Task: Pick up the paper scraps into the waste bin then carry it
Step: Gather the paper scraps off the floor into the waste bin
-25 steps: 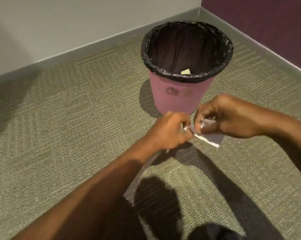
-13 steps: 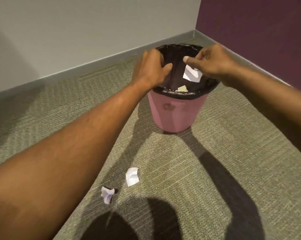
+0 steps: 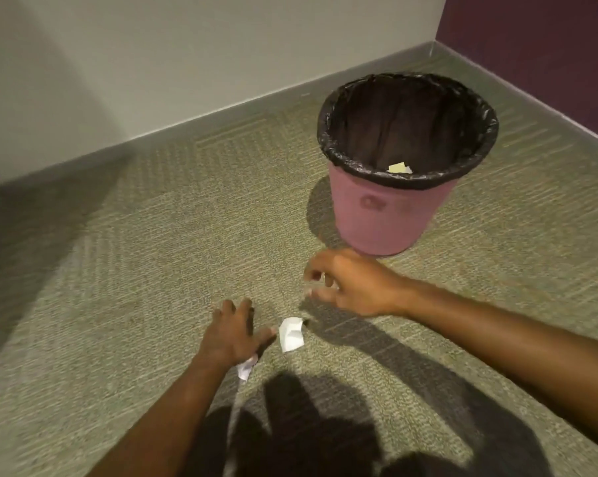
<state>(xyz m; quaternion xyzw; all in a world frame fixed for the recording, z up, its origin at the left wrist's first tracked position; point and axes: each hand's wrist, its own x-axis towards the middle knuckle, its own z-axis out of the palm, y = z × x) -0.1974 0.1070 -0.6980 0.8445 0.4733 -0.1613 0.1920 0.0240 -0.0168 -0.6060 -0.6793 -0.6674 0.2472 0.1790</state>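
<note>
Head view: one paper scrap is being half hidden under the spread, empty left hand, another scrap is lying beside it, the loosely open right hand is holding nothing, and the bin emblem is being blurred beyond reading.

Left hand spreads over the carpet, partly covering one scrap; another scrap lies just beside it. Right hand hovers loosely curled near the pink bin.
</note>
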